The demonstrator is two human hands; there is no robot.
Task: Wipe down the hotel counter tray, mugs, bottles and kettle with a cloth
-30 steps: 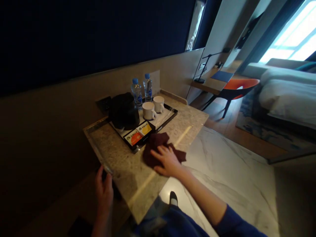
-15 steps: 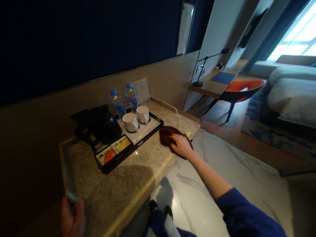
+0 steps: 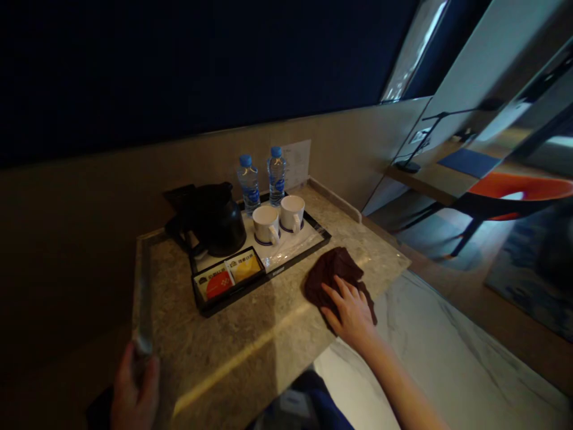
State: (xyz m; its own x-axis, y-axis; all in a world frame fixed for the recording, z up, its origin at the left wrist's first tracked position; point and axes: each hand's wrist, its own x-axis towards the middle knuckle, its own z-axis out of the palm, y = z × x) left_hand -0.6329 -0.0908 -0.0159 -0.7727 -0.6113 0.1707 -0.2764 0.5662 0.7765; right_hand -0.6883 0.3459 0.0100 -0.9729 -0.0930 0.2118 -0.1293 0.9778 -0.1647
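My right hand (image 3: 351,310) lies on a crumpled dark brown cloth (image 3: 333,269), fingers spread over it, near the front right of a stone-topped counter (image 3: 242,346). At the counter's left end, my left hand (image 3: 136,382) has its thumb and fingers either side of the raised edge strip (image 3: 143,310). Left of the cloth is a black-rimmed tray (image 3: 295,263). It carries a black kettle (image 3: 219,221), two white cups (image 3: 266,222) with dark-rimmed coasters under them, two blue-capped water bottles (image 3: 276,176), and a small black box of red and yellow packets (image 3: 219,283).
A printed card (image 3: 298,161) leans on the wall behind the bottles. Another raised strip (image 3: 335,200) borders the counter's right back side. To the right stand a desk (image 3: 430,179) with a black lamp (image 3: 407,166) and an orange chair (image 3: 514,188). Pale marble floor (image 3: 416,334) lies below.
The view has swung left and closer, so the counter appears further right. My right hand's fingers are now spread wider on the cloth. My left hand stays at the counter's left edge.
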